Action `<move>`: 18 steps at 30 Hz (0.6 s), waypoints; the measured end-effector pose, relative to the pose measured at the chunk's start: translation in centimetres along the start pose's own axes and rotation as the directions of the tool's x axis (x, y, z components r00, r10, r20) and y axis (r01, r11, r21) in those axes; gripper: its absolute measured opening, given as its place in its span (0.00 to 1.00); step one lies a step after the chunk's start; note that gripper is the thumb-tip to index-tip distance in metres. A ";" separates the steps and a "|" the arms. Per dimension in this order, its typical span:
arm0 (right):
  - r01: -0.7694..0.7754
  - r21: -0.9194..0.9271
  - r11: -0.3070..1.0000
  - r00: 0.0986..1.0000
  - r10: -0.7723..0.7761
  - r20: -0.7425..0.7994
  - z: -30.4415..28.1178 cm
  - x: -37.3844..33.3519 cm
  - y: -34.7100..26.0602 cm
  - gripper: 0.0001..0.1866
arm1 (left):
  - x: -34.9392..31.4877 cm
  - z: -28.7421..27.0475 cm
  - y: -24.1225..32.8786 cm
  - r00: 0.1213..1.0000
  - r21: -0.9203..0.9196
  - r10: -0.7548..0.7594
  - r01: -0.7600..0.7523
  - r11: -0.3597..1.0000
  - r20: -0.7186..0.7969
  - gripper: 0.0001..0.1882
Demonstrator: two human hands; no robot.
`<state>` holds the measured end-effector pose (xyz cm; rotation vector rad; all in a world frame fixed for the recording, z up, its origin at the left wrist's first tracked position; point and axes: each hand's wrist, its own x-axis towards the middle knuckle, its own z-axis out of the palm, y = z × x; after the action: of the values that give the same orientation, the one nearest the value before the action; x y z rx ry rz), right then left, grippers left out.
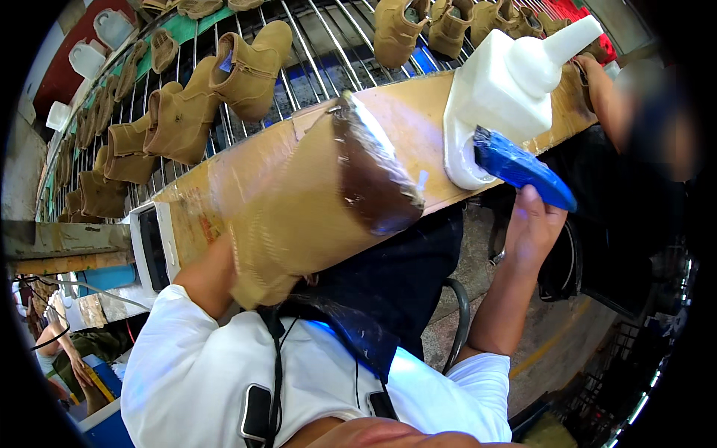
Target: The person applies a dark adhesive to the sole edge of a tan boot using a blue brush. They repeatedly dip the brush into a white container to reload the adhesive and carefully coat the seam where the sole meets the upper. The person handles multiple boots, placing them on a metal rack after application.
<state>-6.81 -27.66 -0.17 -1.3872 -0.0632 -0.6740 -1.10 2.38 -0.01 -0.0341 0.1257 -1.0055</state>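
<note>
A tan boot (299,194) is held up close in front of me, tilted. Its shiny dark brown end (366,164) has a ragged whitish edge and points up and to the right. My left forearm passes behind the boot, which hides most of my left hand (311,279); only a bit of skin shows below it. On the right, my right hand (536,224) pinches a brush with a blue handle (526,173). The brush's head end is at the white dish-like base (464,168) of a white plastic bottle (497,89) with a long spout.
The bottle stands on a narrow wooden board (202,198). Beyond it, tan boots (179,119) stand on a metal bar rack (314,45), with more boots (399,30) at the back right. Another person's arm (605,104) reaches in at the right; another person (71,351) is at far left.
</note>
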 end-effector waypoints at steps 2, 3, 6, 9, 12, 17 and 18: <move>0.007 0.045 0.999 0.999 -0.010 0.049 -0.5 -0.3 -0.8 0.15 | 0.0 0.3 1.1 0.989 0.129 0.100 -0.086 0.988 -0.107 0.24; 0.010 0.067 0.998 0.997 -0.015 0.073 -0.6 -0.4 -1.4 0.15 | -0.1 0.4 1.5 0.973 0.216 0.163 -0.126 0.968 -0.162 0.24; 0.014 -0.031 0.999 0.977 -0.008 0.214 0.2 -0.2 -3.1 0.16 | 0.0 0.4 1.7 0.908 0.445 0.333 -0.195 0.874 -0.256 0.24; 0.025 -0.057 0.998 0.955 -0.007 0.295 1.4 0.3 -4.3 0.16 | -0.6 0.4 2.0 0.897 0.546 0.384 -0.214 0.810 -0.218 0.24; -0.043 -0.006 0.999 0.931 0.042 0.364 1.7 0.5 -4.8 0.16 | -0.7 0.5 1.8 0.885 0.570 0.399 -0.205 0.796 -0.239 0.23; -0.055 -0.139 0.989 0.930 0.101 0.353 3.5 0.2 -5.6 0.18 | -0.9 1.1 1.7 0.899 0.709 0.389 -0.141 0.691 -0.200 0.23; -0.048 -0.169 0.984 0.931 0.105 0.350 3.5 0.2 -5.8 0.19 | -0.8 1.3 1.5 0.898 0.727 0.392 -0.133 0.674 -0.199 0.24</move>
<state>-8.18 -24.67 5.81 -1.6452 -0.2483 -0.3586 -0.09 3.85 1.26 0.8546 0.0541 -0.6951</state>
